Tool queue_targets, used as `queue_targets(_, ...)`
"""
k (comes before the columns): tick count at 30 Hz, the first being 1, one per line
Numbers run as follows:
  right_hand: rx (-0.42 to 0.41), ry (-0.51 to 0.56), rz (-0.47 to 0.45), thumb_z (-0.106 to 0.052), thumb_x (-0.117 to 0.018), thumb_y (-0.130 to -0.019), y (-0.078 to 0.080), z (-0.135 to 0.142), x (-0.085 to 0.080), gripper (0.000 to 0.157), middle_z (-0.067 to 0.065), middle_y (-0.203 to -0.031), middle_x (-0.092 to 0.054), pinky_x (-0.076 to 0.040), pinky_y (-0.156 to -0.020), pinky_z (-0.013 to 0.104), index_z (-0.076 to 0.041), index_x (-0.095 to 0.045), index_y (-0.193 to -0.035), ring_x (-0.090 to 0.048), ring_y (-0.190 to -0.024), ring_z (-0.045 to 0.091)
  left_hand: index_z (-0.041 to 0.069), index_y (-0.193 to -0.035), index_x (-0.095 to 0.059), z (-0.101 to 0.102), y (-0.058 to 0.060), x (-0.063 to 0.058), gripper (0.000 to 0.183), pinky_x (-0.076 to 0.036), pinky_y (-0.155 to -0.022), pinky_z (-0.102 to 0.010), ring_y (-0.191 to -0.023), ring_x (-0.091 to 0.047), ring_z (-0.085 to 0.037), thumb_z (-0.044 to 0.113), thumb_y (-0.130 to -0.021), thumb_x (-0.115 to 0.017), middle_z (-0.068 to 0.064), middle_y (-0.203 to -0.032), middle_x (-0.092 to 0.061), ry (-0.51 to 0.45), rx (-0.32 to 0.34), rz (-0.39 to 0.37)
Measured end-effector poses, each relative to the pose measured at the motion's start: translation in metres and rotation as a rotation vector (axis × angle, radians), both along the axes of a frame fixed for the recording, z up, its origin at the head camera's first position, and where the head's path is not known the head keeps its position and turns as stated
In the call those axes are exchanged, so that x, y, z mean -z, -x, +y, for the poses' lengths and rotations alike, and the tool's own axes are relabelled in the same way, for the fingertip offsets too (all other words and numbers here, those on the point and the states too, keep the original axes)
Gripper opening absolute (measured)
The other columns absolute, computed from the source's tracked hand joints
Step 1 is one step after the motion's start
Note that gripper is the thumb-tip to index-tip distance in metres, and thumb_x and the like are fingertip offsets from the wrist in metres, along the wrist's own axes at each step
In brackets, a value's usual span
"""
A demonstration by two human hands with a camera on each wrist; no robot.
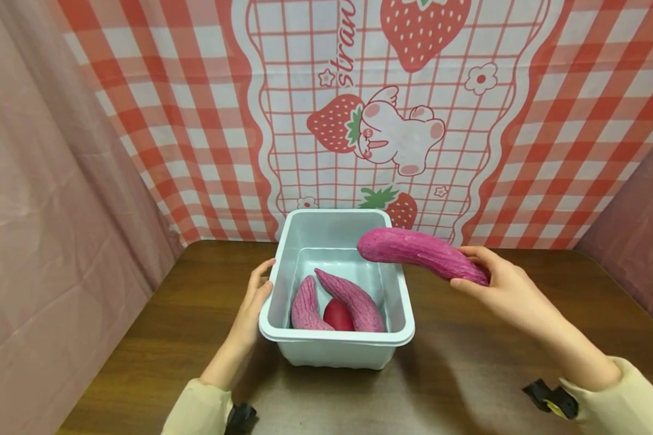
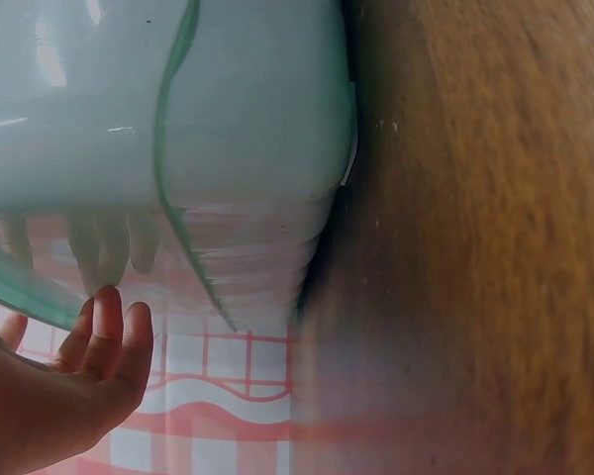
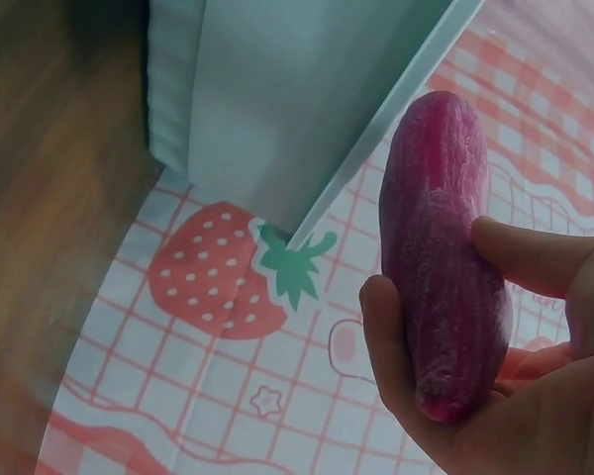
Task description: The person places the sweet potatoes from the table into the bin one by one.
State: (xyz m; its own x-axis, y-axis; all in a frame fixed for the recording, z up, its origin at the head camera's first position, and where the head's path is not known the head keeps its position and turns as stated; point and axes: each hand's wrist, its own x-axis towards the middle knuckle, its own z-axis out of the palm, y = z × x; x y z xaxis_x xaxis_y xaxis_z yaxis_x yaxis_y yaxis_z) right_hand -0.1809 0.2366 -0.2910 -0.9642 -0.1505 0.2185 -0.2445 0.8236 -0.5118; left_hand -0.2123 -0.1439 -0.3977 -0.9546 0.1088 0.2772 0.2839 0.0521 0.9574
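Note:
In the head view my right hand [image 1: 497, 284] holds a long magenta vegetable, like a sweet potato [image 1: 419, 248], above and to the right of a pale blue-green plastic bin [image 1: 337, 350]. Its blunt far end reaches over the bin's right rim. The right wrist view shows thumb and fingers around the lower part of the sweet potato [image 3: 441, 247]. My left hand [image 1: 247, 314] is at the bin's left side, fingertips at the outside of the rim. Inside the bin lie two curved, wrinkled pink-purple pieces [image 1: 354, 299] with a smooth dark red object [image 1: 338, 315] between them, partly hidden.
The bin stands on a brown wooden table [image 1: 168, 320]. Behind it hangs a red-and-white checked cloth [image 1: 207, 133] with strawberry prints. Pink curtains [image 1: 49, 211] close off the left and right sides.

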Motion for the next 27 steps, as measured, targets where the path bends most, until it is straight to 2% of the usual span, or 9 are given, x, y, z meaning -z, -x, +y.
queue_targets(9,-0.018,0.022,0.061,-0.038,-0.061,-0.085,0.002,-0.019,0.001,0.053,0.017,-0.106,-0.061,-0.040,-0.069,0.037,-0.008,-0.047,-0.127,-0.054,-0.086,0.026,0.018,-0.139,-0.030,0.000,0.000,-0.001,0.043,-0.043,-0.076,-0.034,-0.094,-0.044,-0.023,0.024,-0.096,-0.032,-0.016,-0.108,-0.040,0.001,-0.009,0.005)
queue_targets(17,-0.023,0.048,0.074,-0.038,-0.060,-0.085,0.003,-0.034,0.004,0.052,0.015,-0.104,-0.062,-0.041,-0.071,0.037,-0.008,-0.047,-0.127,-0.055,-0.085,0.024,0.018,-0.139,-0.029,0.001,0.000,0.000,0.043,-0.042,-0.077,-0.036,-0.097,-0.043,-0.025,0.025,-0.097,-0.031,-0.018,-0.111,-0.039,0.009,0.001,0.000)
queue_targets(27,-0.055,0.069,0.167,-0.032,-0.064,-0.084,0.008,-0.058,0.006,0.051,0.013,-0.104,-0.063,-0.043,-0.072,0.040,-0.006,-0.049,-0.125,-0.057,-0.084,0.023,0.018,-0.139,-0.030,0.000,-0.001,0.000,0.043,-0.042,-0.078,-0.035,-0.097,-0.043,-0.025,0.025,-0.097,-0.031,-0.018,-0.111,-0.040,0.012,0.002,0.005)
